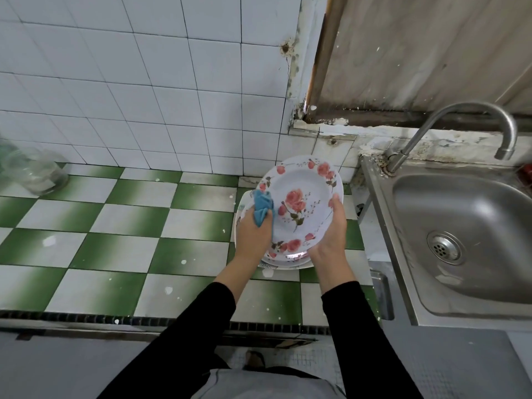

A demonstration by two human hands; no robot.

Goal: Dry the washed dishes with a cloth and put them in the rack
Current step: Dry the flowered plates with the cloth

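Observation:
A white plate with pink roses [302,197] is held tilted above the counter, its face towards me. My right hand [331,228] grips its right rim, thumb on the face. My left hand [254,230] holds a blue cloth [262,207] bunched against the plate's left rim. Under the plate lies a stack of more plates [283,262] on the counter, mostly hidden by the held plate and my hands. No rack is in view.
The counter [121,226] has green and white checked tiles. A clear glass jar [37,174] lies at its far left by the tiled wall. A steel sink [460,240] with a curved tap [472,122] sits to the right.

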